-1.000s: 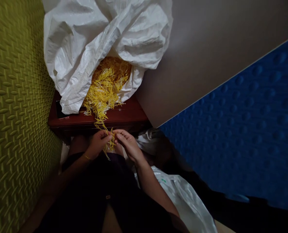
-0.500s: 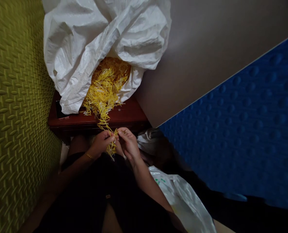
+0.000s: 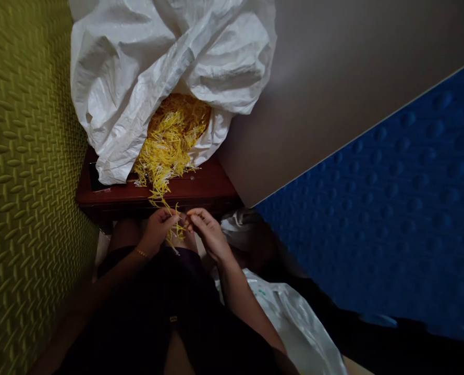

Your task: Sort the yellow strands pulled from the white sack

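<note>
A heap of yellow strands with whitish ends [image 3: 169, 140] spills from the mouth of a large white sack [image 3: 138, 78] onto a dark red tabletop [image 3: 208, 179]. A thin trail of strands runs down from the heap over the table's edge. My left hand [image 3: 159, 227] pinches this trail, and loose ends dangle below its fingers. Just to the right, a small gap away, my right hand [image 3: 206, 229] has its thumb and fingertips pressed together beside the strands; whatever is between them is too small to make out.
A dark flat object [image 3: 98, 177] lies at the table's left end, partly under the sack. A yellow-green textured wall [image 3: 28, 156] stands at left, a grey panel [image 3: 314, 88] and blue bumpy surface [image 3: 392, 208] at right. A white plastic bag [image 3: 294, 317] sits at lower right.
My hands have moved apart; my left hand shifted slightly left with the strands. The trail of strands hangs further left than before.
</note>
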A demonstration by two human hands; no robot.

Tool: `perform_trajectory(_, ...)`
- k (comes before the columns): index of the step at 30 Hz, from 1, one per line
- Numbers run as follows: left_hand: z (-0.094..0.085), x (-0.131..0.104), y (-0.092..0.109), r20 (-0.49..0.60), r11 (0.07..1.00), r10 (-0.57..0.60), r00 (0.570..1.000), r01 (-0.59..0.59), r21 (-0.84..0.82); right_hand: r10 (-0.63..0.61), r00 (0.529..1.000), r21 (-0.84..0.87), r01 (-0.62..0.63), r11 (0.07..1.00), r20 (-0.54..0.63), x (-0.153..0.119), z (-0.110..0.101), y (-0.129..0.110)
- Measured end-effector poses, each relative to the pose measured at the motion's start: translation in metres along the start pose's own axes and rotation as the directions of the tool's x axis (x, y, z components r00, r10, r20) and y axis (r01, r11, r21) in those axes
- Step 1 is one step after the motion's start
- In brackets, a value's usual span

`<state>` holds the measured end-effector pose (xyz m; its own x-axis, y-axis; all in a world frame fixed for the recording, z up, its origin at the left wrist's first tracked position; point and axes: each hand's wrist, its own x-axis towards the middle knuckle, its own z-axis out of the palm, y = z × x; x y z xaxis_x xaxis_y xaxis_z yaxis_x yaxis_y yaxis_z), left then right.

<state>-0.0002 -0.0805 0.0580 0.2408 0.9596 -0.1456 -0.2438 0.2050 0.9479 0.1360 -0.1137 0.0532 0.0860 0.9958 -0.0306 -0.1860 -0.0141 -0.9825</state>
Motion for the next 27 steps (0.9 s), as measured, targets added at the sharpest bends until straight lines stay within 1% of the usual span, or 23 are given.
perform_trajectory(3, -0.002, -0.001, 0.001, -0.002, 1.0, -0.004, 1.0, 0.004, -0.027, -0.05, 0.998, -0.177, 0.058, 0.983, 0.048, -0.001, 0.002, -0.003)
perform_trajectory(5, -0.004, 0.0, 0.002, -0.02, 0.997, -0.024, 1.0, 0.022, -0.077, -0.072, 0.995, -0.243, 0.085, 0.966, 0.064, -0.002, 0.0, -0.005)
perform_trajectory(7, -0.006, 0.002, 0.002, -0.04, 0.992, -0.047, 0.998, 0.042, -0.116, -0.117, 0.992, -0.285, 0.124, 0.95, 0.044, -0.005, -0.002, -0.007)
perform_trajectory(9, -0.006, 0.005, 0.002, -0.054, 0.991, -0.063, 0.997, 0.056, -0.124, -0.198, 0.98, -0.364, 0.186, 0.913, 0.002, -0.011, -0.001, -0.008)
perform_trajectory(11, -0.005, 0.007, 0.002, -0.048, 0.992, -0.072, 0.996, 0.066, -0.11, -0.299, 0.954, -0.501, 0.268, 0.823, 0.02, -0.016, 0.002, -0.008)
perform_trajectory(13, -0.004, 0.008, 0.001, -0.037, 0.993, -0.068, 0.997, 0.064, -0.101, -0.366, 0.924, -0.637, 0.349, 0.688, 0.11, -0.018, 0.005, -0.005)
perform_trajectory(15, -0.003, 0.008, -0.001, -0.035, 0.995, -0.051, 0.998, 0.047, -0.09, -0.399, 0.899, -0.719, 0.398, 0.569, 0.181, -0.018, 0.005, -0.002)
perform_trajectory(16, -0.002, 0.008, -0.002, -0.035, 0.996, -0.038, 0.999, 0.035, -0.084, -0.409, 0.892, -0.741, 0.404, 0.537, 0.19, -0.017, 0.005, 0.0)
perform_trajectory(18, -0.003, 0.009, -0.002, -0.032, 0.998, -0.015, 0.999, 0.013, -0.062, -0.436, 0.883, -0.759, 0.401, 0.513, 0.172, -0.016, 0.003, 0.003)
perform_trajectory(20, -0.003, 0.008, -0.003, -0.019, 1.0, 0.006, 1.0, -0.006, -0.026, -0.455, 0.88, -0.752, 0.393, 0.529, 0.139, -0.015, 0.0, 0.004)
perform_trajectory(22, -0.004, 0.008, -0.003, -0.007, 1.0, 0.026, 1.0, -0.025, 0.016, -0.456, 0.887, -0.713, 0.368, 0.597, 0.076, -0.014, -0.004, 0.004)
perform_trajectory(25, -0.004, 0.007, -0.005, 0.014, 0.997, 0.054, 0.998, -0.055, 0.061, -0.393, 0.915, -0.565, 0.276, 0.777, -0.095, -0.011, -0.01, 0.003)
perform_trajectory(27, -0.004, 0.008, -0.008, 0.022, 0.997, 0.044, 0.999, -0.046, 0.067, -0.294, 0.94, -0.412, 0.202, 0.889, -0.173, -0.007, -0.012, 0.002)
